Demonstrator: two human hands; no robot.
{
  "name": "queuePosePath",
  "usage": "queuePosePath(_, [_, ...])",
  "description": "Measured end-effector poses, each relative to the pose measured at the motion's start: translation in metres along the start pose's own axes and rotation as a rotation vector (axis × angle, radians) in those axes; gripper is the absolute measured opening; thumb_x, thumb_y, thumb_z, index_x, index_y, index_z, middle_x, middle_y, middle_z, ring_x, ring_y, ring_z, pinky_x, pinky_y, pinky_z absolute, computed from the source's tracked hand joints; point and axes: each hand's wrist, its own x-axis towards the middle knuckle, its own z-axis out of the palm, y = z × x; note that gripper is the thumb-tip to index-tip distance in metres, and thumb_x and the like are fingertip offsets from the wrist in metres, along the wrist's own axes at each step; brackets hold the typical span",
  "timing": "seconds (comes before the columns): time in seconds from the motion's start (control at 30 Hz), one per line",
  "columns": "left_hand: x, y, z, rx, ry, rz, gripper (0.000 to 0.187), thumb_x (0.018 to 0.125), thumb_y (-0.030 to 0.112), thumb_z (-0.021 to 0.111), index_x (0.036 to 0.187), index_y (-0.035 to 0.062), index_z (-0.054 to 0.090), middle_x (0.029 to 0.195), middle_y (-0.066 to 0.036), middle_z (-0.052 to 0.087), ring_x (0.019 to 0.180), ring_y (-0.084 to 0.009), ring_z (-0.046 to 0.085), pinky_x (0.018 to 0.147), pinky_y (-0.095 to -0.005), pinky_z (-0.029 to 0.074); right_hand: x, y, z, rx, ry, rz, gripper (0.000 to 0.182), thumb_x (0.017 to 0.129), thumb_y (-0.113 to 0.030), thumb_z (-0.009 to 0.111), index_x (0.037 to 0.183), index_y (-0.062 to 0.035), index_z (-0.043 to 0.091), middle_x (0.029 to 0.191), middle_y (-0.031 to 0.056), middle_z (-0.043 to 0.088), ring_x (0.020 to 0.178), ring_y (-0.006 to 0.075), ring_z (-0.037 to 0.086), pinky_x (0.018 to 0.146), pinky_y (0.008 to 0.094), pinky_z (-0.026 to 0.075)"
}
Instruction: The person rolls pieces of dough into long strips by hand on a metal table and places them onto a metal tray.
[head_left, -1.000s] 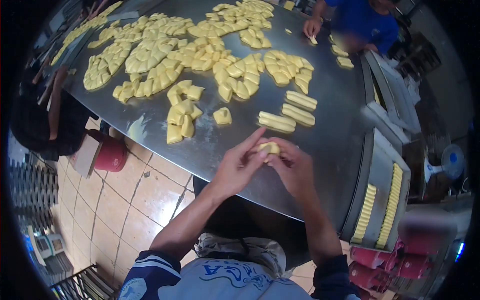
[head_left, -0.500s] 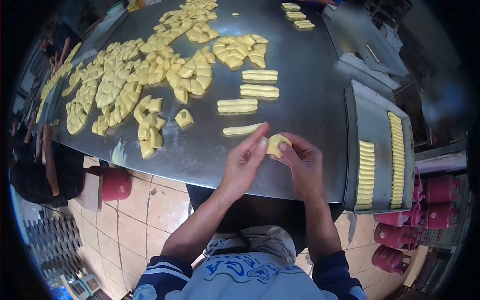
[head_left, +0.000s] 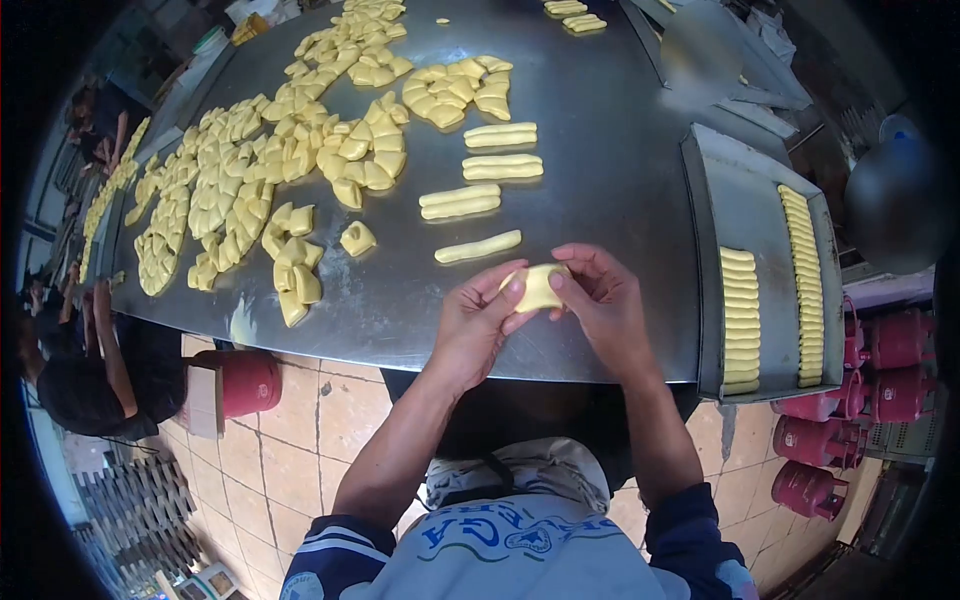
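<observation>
Between my two hands a yellow piece of dough (head_left: 538,287) is stretched, just above the front of the metal table. My left hand (head_left: 478,318) pinches its left end with the thumb on top. At the other end the thumb and fingers of my right hand (head_left: 603,300) grip it. Just beyond my hands lies a single dough stick (head_left: 478,247). Paired dough sticks (head_left: 460,202) lie farther up the table. A loose dough lump (head_left: 357,238) sits to the left.
Many cut dough pieces (head_left: 230,180) cover the left side of the steel table (head_left: 600,160). At the right edge a metal tray (head_left: 770,300) holds two rows of dough sticks. Red gas cylinders (head_left: 808,490) stand on the floor at right. A person (head_left: 95,370) works at far left.
The dough piece has been pulled wider and flatter between my hands. My fingers have shifted their hold to its two ends. The whole view has shifted slightly.
</observation>
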Motion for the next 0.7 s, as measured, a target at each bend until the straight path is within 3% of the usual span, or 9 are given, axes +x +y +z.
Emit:
queuePosePath(0.07, [-0.002,0.008,0.003,-0.245,-0.018,-0.124,0.042,0.094,0.012,0.064,0.131,-0.0059,0.053,0.112,-0.011,0.068,0.094,-0.0114,0.065,0.083,-0.0229,0.053,0.0,0.003,-0.006,-0.05,-0.095,-0.105,0.032,0.082,-0.001,0.072,0.113,-0.0011,0.065,0.108,0.009,0.065,0.088,0.0125,0.065,0.07,0.0254,0.056])
queuePosePath(0.17, [-0.004,0.002,0.006,0.037,-0.033,0.029,0.049,0.093,0.016,0.066,0.134,-0.0062,0.05,0.111,-0.012,0.068,0.094,-0.0121,0.064,0.084,-0.0238,0.052,-0.001,0.0,-0.007,-0.378,-0.019,-0.283,0.027,0.083,-0.003,0.072,0.109,-0.0006,0.067,0.104,0.0098,0.067,0.087,0.0131,0.066,0.074,0.0266,0.055])
queuePosePath(0.27, [-0.004,0.005,-0.002,0.376,-0.073,0.104,0.053,0.091,0.018,0.07,0.133,-0.0066,0.051,0.11,-0.013,0.068,0.094,-0.0124,0.064,0.084,-0.0252,0.052,-0.001,-0.014,-0.012,-0.414,-0.074,-0.117,0.022,0.084,-0.002,0.072,0.105,0.0016,0.067,0.098,0.0048,0.067,0.09,0.0094,0.063,0.076,0.0235,0.053])
queuePosePath(0.37, [-0.002,0.014,-0.004,0.364,-0.084,0.051,0.05,0.088,0.016,0.073,0.129,-0.0071,0.055,0.108,-0.013,0.069,0.093,-0.0117,0.064,0.083,-0.0252,0.052,-0.001,-0.028,-0.013,-0.393,-0.149,-0.039,0.017,0.084,-0.003,0.072,0.1,0.0031,0.068,0.093,0.0048,0.067,0.088,0.0098,0.063,0.076,0.0237,0.052])
queuePosePath(0.47, [-0.008,0.02,-0.003,0.442,-0.102,0.131,0.042,0.087,0.013,0.073,0.121,-0.0075,0.061,0.103,-0.013,0.07,0.089,-0.0115,0.064,0.081,-0.0254,0.053,0.008,-0.035,-0.015,-0.354,-0.207,-0.091,0.018,0.082,-0.011,0.074,0.093,0.0029,0.07,0.09,0.008,0.069,0.08,0.011,0.064,0.072,0.0247,0.052])
queuePosePath(0.57, [-0.013,0.026,-0.002,0.445,-0.121,0.22,0.035,0.086,0.012,0.075,0.113,-0.0075,0.065,0.097,-0.013,0.071,0.085,-0.0116,0.065,0.078,-0.0253,0.053,0.016,-0.058,-0.011,-0.359,-0.337,0.141,0.021,0.08,-0.014,0.075,0.088,0.0034,0.067,0.088,0.0076,0.066,0.077,0.0111,0.062,0.068,0.025,0.051])
queuePosePath(0.7, [-0.015,0.036,-0.002,0.446,-0.115,0.17,0.026,0.083,0.01,0.077,0.102,-0.0068,0.068,0.092,-0.012,0.071,0.081,-0.0113,0.065,0.075,-0.0249,0.053,0.025,-0.074,-0.003,-0.326,-0.492,0.224,0.03,0.078,-0.009,0.075,0.1,0.0003,0.058,0.09,0.0036,0.057,0.081,0.0097,0.059,0.071,0.0241,0.052])
